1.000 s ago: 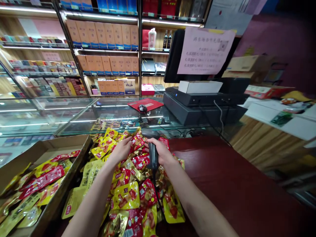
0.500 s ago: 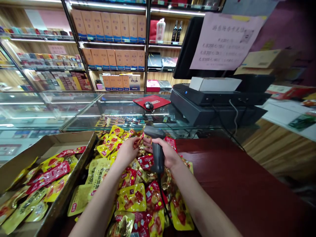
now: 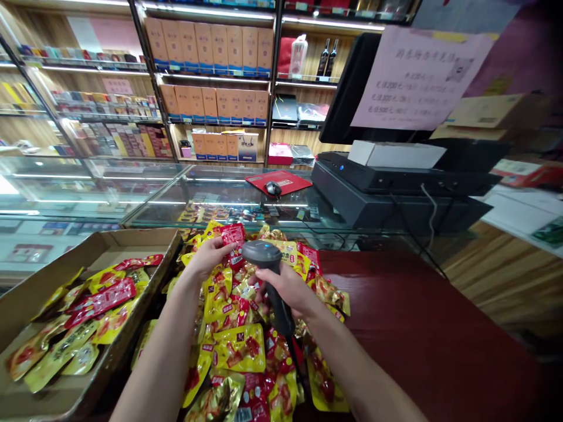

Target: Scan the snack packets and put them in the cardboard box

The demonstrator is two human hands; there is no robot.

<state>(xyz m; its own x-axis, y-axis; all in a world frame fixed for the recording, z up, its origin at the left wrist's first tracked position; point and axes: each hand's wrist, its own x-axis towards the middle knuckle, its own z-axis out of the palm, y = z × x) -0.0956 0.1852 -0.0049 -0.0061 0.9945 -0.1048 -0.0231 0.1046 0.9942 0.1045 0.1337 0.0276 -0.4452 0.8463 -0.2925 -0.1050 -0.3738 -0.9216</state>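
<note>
My right hand (image 3: 285,287) is wrapped round the grip of a dark grey barcode scanner (image 3: 264,253). Its head points to the left and its cable runs down over the pile. To the left, my left hand (image 3: 210,255) pinches the edge of a red snack packet (image 3: 233,237), which is lifted in front of the scanner's head. Beneath both hands spreads a heap of yellow, red and gold snack packets (image 3: 240,347) on a dark red tabletop (image 3: 396,328).
A cardboard box (image 3: 99,249) with several packets stands at the left. Behind lies a glass counter (image 3: 211,183) with a red mouse pad (image 3: 288,180) and a mouse (image 3: 273,189). A cash drawer (image 3: 391,202) and monitor (image 3: 343,88) stand at the back right.
My left hand has moved left, away from the right hand, and now holds up a red packet. The scanner has turned and tilted, its head shifting slightly left. The view has shifted slightly left.
</note>
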